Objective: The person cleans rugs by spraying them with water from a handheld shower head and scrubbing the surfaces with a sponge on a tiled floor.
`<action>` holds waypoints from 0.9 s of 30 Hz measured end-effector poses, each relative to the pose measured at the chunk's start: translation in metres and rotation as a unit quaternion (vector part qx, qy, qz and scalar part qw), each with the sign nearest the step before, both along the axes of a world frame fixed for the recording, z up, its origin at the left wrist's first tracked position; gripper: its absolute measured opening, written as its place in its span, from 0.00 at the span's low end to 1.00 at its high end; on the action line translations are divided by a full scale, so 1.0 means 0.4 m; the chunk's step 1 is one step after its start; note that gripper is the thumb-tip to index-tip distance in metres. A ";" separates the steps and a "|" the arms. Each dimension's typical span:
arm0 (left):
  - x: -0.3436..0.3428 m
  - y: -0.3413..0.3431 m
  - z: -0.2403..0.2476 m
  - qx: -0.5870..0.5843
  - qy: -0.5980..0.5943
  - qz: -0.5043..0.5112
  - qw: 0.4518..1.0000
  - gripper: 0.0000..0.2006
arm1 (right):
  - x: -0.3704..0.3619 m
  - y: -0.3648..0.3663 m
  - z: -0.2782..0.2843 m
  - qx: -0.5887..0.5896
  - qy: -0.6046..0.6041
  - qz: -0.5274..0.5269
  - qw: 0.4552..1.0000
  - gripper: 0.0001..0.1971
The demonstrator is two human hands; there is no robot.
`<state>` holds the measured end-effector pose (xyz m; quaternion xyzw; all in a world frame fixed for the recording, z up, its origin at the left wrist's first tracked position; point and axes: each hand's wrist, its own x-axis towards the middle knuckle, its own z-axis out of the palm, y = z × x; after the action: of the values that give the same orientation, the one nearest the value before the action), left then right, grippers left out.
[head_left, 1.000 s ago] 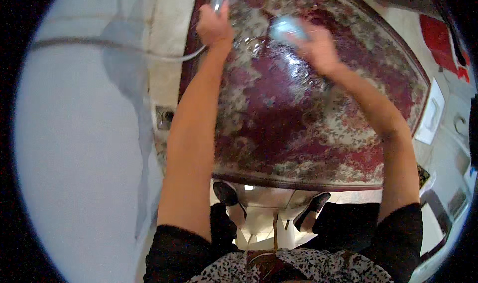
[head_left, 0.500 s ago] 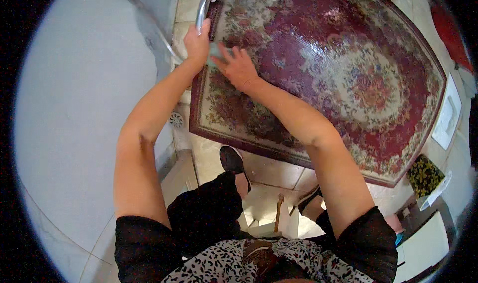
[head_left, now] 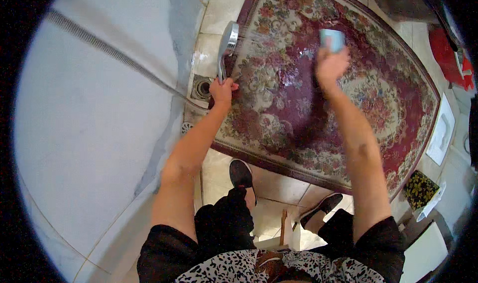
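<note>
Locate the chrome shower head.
Head view, upper half, left of centre: the chrome shower head is in the left hand, by the left edge of the patterned burgundy rug.

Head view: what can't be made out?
All head view:
- Pale blue rectangular block: material unclear, blurred.
- Silver shower head: handle's end hidden by left hand.
- Ribbed grey hose: far end cut by dark lens rim.
- Red-and-cream floral rug: far end cut by upper edge.
</note>
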<state>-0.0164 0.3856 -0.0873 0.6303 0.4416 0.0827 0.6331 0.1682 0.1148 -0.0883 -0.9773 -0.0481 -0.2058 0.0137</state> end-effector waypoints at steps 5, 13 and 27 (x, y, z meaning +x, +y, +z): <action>0.025 -0.002 -0.046 0.000 -0.041 0.032 0.999 0.09 | -0.198 0.324 0.021 0.122 0.062 0.330 0.934 0.22; -0.008 0.072 -0.002 -0.065 -0.050 0.033 0.996 0.11 | -0.001 -0.048 0.000 0.011 -0.005 0.171 0.985 0.24; -0.092 0.085 0.161 0.145 0.017 -0.119 0.982 0.13 | -0.599 0.316 0.030 0.118 0.190 0.448 0.865 0.22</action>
<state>-0.0530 0.4195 -0.0228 0.7650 0.3570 0.0593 0.5326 -0.0714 0.2412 -0.0765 -0.8617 -0.4530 0.0085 0.2283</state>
